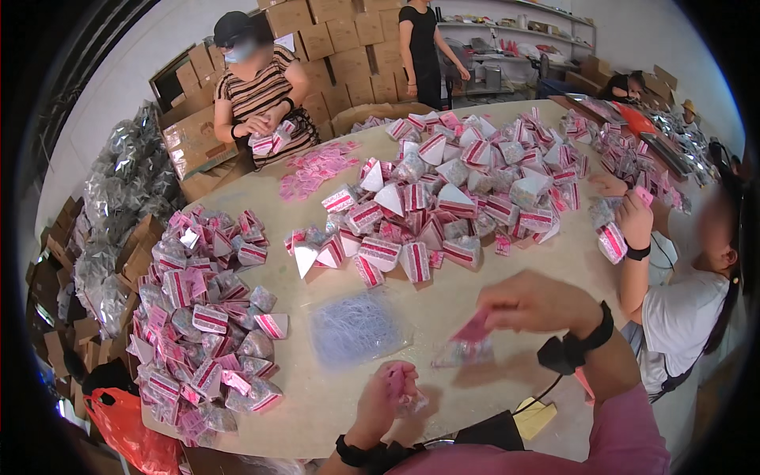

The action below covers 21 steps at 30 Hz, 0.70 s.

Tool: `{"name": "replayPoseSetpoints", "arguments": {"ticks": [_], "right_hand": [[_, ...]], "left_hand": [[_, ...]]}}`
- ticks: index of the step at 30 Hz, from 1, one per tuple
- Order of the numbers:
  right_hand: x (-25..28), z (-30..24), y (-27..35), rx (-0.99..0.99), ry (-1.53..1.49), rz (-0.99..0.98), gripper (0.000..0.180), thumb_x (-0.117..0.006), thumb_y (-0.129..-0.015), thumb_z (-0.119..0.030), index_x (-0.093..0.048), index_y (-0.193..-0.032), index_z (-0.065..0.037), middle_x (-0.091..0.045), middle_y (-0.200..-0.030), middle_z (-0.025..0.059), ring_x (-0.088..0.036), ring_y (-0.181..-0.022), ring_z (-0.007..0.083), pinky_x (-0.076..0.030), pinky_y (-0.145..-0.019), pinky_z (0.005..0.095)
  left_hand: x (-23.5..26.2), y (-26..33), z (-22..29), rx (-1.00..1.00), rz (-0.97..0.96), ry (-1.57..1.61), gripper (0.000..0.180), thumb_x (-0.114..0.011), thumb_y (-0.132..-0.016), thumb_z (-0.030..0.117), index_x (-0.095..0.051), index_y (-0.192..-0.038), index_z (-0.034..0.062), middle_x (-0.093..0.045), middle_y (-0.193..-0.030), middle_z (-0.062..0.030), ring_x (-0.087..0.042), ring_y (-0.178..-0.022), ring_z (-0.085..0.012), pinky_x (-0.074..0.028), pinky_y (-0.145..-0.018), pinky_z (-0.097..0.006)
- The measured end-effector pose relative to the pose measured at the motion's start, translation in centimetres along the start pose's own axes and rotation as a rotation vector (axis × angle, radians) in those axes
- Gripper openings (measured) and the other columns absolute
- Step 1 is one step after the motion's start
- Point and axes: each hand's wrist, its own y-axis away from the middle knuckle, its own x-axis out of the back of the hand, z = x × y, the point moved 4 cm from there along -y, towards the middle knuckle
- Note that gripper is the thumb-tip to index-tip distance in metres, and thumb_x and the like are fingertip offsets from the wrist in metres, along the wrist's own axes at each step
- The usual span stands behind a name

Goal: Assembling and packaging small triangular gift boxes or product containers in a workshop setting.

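Note:
My right hand is raised over the front of the table, its fingers closed on a small clear bag with a pink top. The bag hangs just above the tabletop and is slightly blurred. Lower and to the left, my left hand has its fingers curled inward. A bit of clear, crinkled plastic shows at its fingertips; its kind is hard to make out. Beyond my left hand lies a flat clear bag of thin whitish-blue strands.
A big heap of pink-and-white wedge-shaped packets covers the table's far middle; another heap lies left. Loose pink cards lie near a co-worker in stripes. A co-worker in white handles packets at right. A red plastic bag hangs lower left.

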Motion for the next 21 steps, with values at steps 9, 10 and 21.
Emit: {"name": "replayPoseSetpoints", "arguments": {"ticks": [9, 10, 21], "right_hand": [[-8.7, -0.5, -2.0, 0.342, 0.197, -0.089, 0.015, -0.056, -0.080, -0.018, -0.054, -0.084, -0.004, -0.060, -0.078, 0.0164, -0.059, -0.076, 0.0361, -0.045, -0.066, 0.0443], [-9.4, -0.2, -2.6, 0.303, 0.247, -0.124, 0.015, -0.056, -0.079, -0.018, -0.055, -0.084, -0.004, -0.061, -0.077, 0.0162, -0.059, -0.075, 0.0360, -0.046, -0.065, 0.0442], [-10.7, 6.9, -8.9, 0.032, -0.095, -0.284, 0.019, -0.059, -0.078, -0.022, -0.058, -0.090, -0.006, -0.059, -0.073, 0.0106, -0.060, -0.070, 0.0290, -0.046, -0.062, 0.0411]], "left_hand": [[-3.2, 0.1, -0.5, -0.129, -0.181, -0.107, 0.061, -0.015, -0.097, 0.049, -0.046, -0.115, -0.0002, -0.058, -0.106, -0.0124, -0.057, -0.100, -0.0200, -0.045, -0.087, -0.032], [-3.0, 0.3, -0.8, -0.130, -0.188, -0.128, 0.056, -0.019, -0.096, 0.046, -0.046, -0.114, -0.0002, -0.059, -0.105, -0.0117, -0.057, -0.098, -0.0193, -0.046, -0.085, -0.031], [-0.1, 0.3, -3.3, 0.261, -0.190, -0.082, 0.039, -0.059, -0.087, 0.034, -0.053, -0.102, -0.0010, -0.050, -0.073, -0.0019, -0.048, -0.067, -0.0106, -0.040, -0.063, -0.024]]}}
